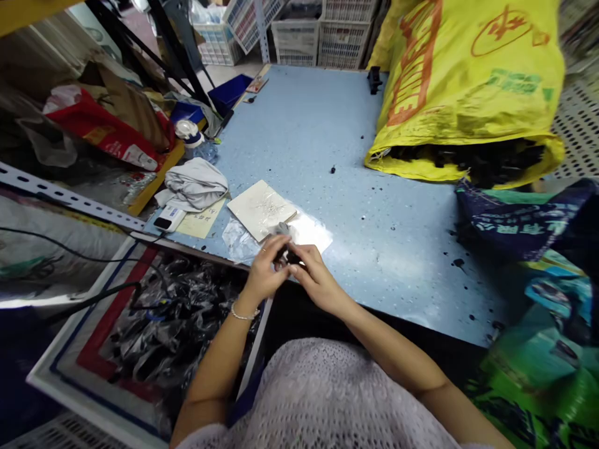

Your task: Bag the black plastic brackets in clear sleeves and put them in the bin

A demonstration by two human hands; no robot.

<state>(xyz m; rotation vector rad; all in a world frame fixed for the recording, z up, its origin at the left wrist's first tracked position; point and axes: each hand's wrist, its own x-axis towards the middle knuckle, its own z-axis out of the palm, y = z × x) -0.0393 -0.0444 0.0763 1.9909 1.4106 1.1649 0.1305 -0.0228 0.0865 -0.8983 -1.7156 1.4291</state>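
Note:
Both hands meet at the front edge of the blue table point(299, 143). My left hand point(266, 269), with a bracelet at the wrist, and my right hand point(316, 274) are closed around a small black part point(291, 254). Its shape is mostly hidden by the fingers. Just beyond the fingertips lies a beige square board point(262, 209) with small specks on it. Crumpled clear plastic point(239, 240) sits left of the hands, and a bright white sheet point(311, 232) lies to their right.
A yellow sack point(472, 87) with black pieces in its mouth stands at the back right. Below the table at left is a crate of bagged black items point(173, 330). A grey cloth point(196, 184) and a bottle point(199, 143) are at the left edge.

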